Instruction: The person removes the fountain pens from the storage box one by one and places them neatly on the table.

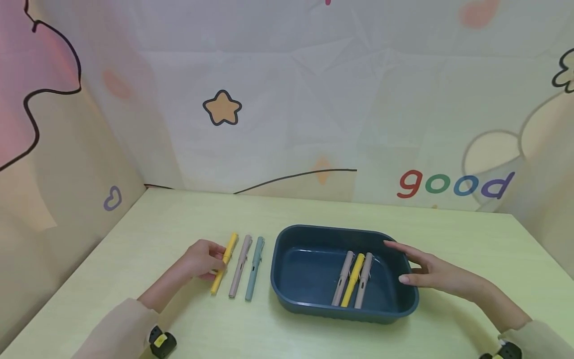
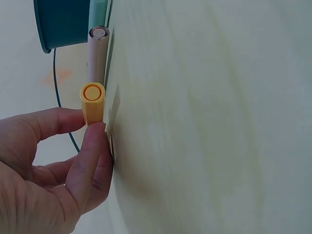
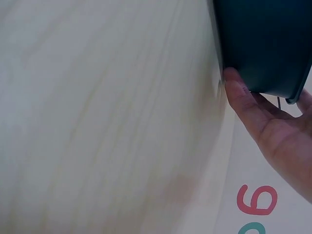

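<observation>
Bin (image 1: 305,274): two gray pens (image 1: 343,271) and one yellow pen (image 1: 353,279) inside, nearer its right edge.
Left hand (image 1: 207,259): you pinch the loose yellow pen (image 1: 230,245), outside the bin's left edge.
Worktop (image 1: 202,329): loose gray pen (image 1: 240,267) and teal pen (image 1: 254,269) wait between.
Right hand (image 1: 432,271): you grip the bin's right edge.
Pens: seemingly halfway; three left.

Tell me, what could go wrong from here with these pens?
The yellow pen at the left could slip, since the left hand only pinches it. That hand might also nudge the gray pen lying close beside it. And if the right hand tugs the blue box it holds, the three pens inside may slide about.
</observation>
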